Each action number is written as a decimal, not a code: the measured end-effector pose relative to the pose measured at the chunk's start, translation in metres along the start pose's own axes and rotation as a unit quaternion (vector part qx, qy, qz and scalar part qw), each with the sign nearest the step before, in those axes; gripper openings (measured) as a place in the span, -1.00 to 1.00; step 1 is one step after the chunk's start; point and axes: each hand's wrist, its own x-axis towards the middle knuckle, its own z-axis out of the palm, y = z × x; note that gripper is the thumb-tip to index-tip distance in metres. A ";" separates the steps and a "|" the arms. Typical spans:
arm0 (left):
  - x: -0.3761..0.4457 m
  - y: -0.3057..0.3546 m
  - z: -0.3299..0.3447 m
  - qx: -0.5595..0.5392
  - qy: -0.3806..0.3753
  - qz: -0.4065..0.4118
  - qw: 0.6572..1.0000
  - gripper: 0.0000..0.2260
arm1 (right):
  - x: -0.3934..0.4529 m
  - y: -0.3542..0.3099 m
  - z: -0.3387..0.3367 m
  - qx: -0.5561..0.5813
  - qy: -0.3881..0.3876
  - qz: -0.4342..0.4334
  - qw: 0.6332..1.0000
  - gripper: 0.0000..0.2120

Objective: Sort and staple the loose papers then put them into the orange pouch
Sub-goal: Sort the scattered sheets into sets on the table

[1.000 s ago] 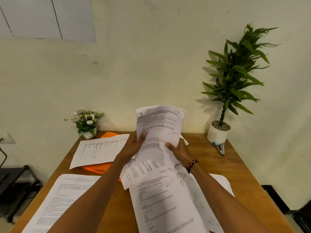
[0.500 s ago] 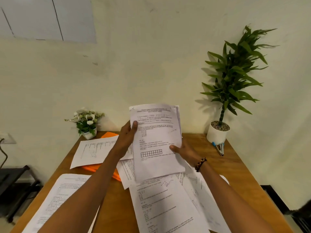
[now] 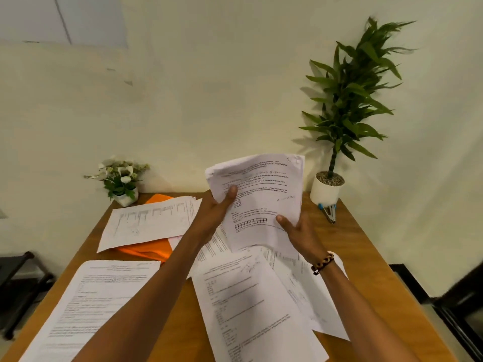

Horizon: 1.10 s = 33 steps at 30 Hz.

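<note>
Two bare forearms, no sleeves visible. L hand [image 3: 213, 215] w/o rings or watch. R hand [image 3: 300, 235]: beaded bracelet [image 3: 322, 263] at the wrist, chunky beads in alternating dark brown & cream/tan, single strand.
</note>
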 end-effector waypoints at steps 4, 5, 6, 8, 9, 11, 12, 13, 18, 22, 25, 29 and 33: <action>0.000 -0.003 0.041 0.042 -0.022 -0.007 0.999 -0.79 | -0.024 0.001 -0.022 0.002 0.064 -0.020 0.998 -0.69; 0.000 -0.004 0.048 0.050 -0.026 -0.006 0.998 -0.79 | -0.029 0.004 -0.027 -0.003 0.072 -0.020 0.997 -0.69; -0.001 -0.004 0.057 0.058 -0.030 -0.006 0.998 -0.79 | -0.034 0.008 -0.035 -0.009 0.071 -0.014 0.997 -0.67; -0.001 -0.010 0.067 0.065 -0.037 -0.009 0.997 -0.72 | -0.041 0.012 -0.050 -0.023 0.032 0.013 0.999 -0.61; -0.002 -0.014 0.072 0.061 -0.045 -0.015 0.997 -0.66 | -0.044 0.011 -0.058 -0.028 0.005 0.030 0.999 -0.57; -0.005 -0.018 0.080 0.049 -0.073 -0.033 0.996 -0.60 | -0.049 0.008 -0.073 -0.010 -0.033 0.057 0.998 -0.53; -0.005 -0.019 0.082 0.043 -0.088 -0.041 0.994 -0.61 | -0.050 0.006 -0.078 0.015 -0.032 0.061 0.998 -0.55; -0.005 -0.019 0.085 0.039 -0.098 -0.045 0.993 -0.64 | -0.051 0.004 -0.082 0.041 -0.019 0.064 0.997 -0.56; -0.001 -0.006 0.097 0.045 -0.081 -0.041 0.995 -0.65 | -0.044 -0.012 -0.075 0.052 0.088 -0.013 0.995 -0.63; -0.007 -0.006 0.108 0.038 -0.041 -0.005 0.998 -0.72 | -0.040 -0.021 -0.068 0.039 0.138 -0.040 0.989 -0.71; -0.020 -0.029 0.109 0.046 -0.060 -0.015 0.997 -0.70 | -0.046 -0.004 -0.062 0.009 0.119 -0.018 0.993 -0.70; -0.027 -0.052 0.109 0.035 -0.060 -0.051 0.996 -0.71 | -0.056 0.018 -0.058 -0.004 0.115 0.002 0.993 -0.73; -0.031 -0.063 0.110 0.033 -0.061 -0.082 0.994 -0.67 | -0.056 0.026 -0.054 0.011 0.126 0.019 0.992 -0.67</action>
